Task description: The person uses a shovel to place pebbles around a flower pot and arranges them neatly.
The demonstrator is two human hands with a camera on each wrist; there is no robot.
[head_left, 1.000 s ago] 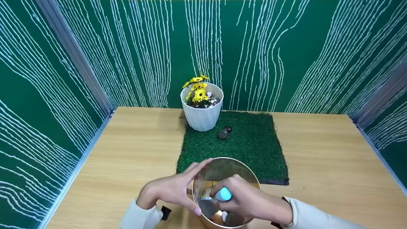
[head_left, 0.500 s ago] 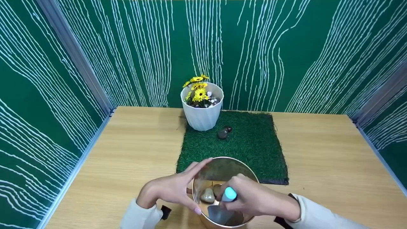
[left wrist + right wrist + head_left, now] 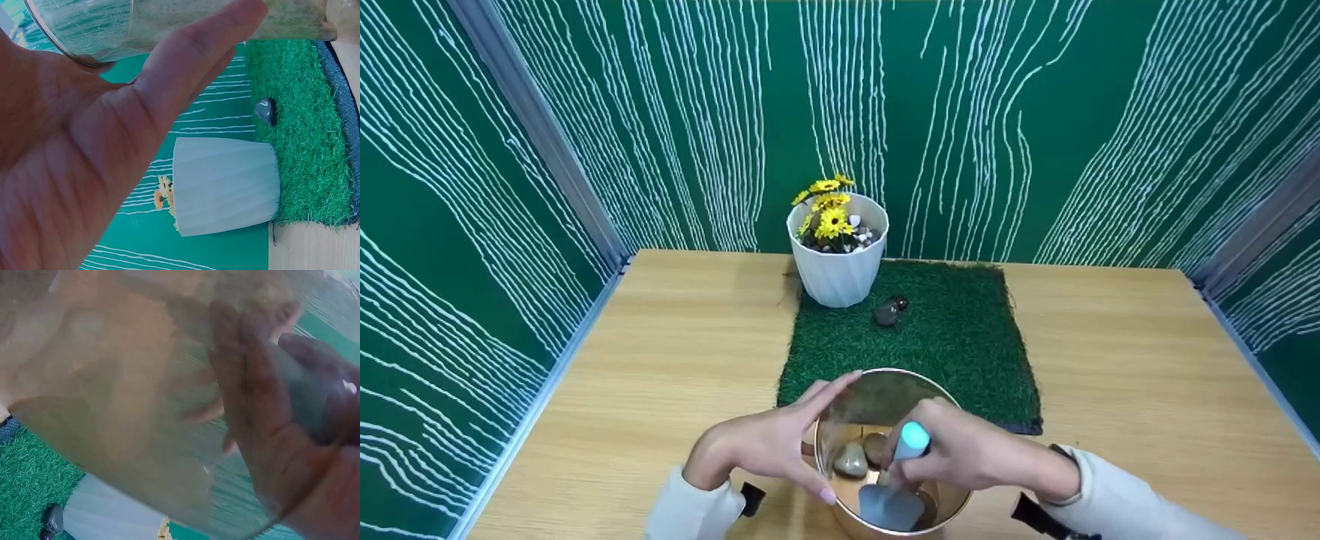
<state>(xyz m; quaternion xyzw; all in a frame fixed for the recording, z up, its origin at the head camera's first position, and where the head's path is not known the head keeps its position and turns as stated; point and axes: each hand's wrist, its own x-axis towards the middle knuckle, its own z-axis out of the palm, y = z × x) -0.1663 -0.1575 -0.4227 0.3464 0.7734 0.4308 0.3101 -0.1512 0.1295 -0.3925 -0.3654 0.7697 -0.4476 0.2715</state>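
In the head view my left hand holds a clear, gold-rimmed glass jar from the left, thumb at the near side and fingers at the far side. My right hand reaches inside the jar and grips the turquoise-ended handle of a small trowel. Its flat grey blade points down near the front wall. Two rounded brown stones, one a larger pebble, lie at the jar's left bottom. Through the glass, the right wrist view shows the gripping fingers, blurred; the left wrist view shows the palm against the jar.
A white pot with yellow flowers and pebbles stands at the back, partly on a green turf mat. Dark stones lie on the mat. Green walls with white lines enclose the wooden table.
The right hand has moved the trowel rightward inside the jar, and its blade now shows broad face up near the front. Stones at the left have come into view. The left hand stays put.
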